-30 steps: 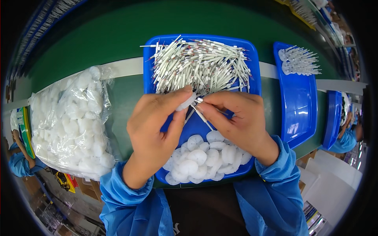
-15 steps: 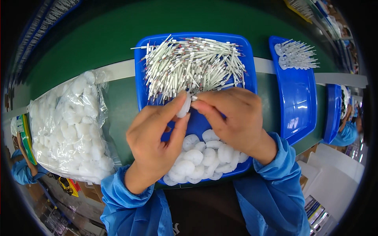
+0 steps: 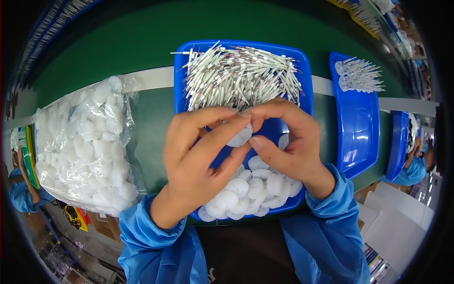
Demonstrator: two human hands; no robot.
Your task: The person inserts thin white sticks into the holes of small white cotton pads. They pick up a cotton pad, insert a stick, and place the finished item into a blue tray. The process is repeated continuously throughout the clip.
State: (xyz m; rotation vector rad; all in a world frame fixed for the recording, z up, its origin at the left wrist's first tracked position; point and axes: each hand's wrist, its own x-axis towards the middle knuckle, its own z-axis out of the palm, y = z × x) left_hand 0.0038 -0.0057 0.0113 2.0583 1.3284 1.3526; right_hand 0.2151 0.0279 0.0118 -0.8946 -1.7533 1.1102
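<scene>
On the green counter (image 3: 155,118) sits a big blue tray (image 3: 179,85). A clear bag (image 3: 85,146) full of white discs is to its left, and a narrow blue tray (image 3: 357,128) is to its right. The big tray has thin pale sticks (image 3: 241,75) at the back and loose white discs (image 3: 250,189) in front. The left hand (image 3: 191,163) pinches one round white piece (image 3: 241,136) above the tray. The right hand (image 3: 295,146) is bent, fingertips by its edge; I can't tell if they grip it. A tiny white mark (image 3: 212,273) on the dark shirt (image 3: 241,251) can't be read.
</scene>
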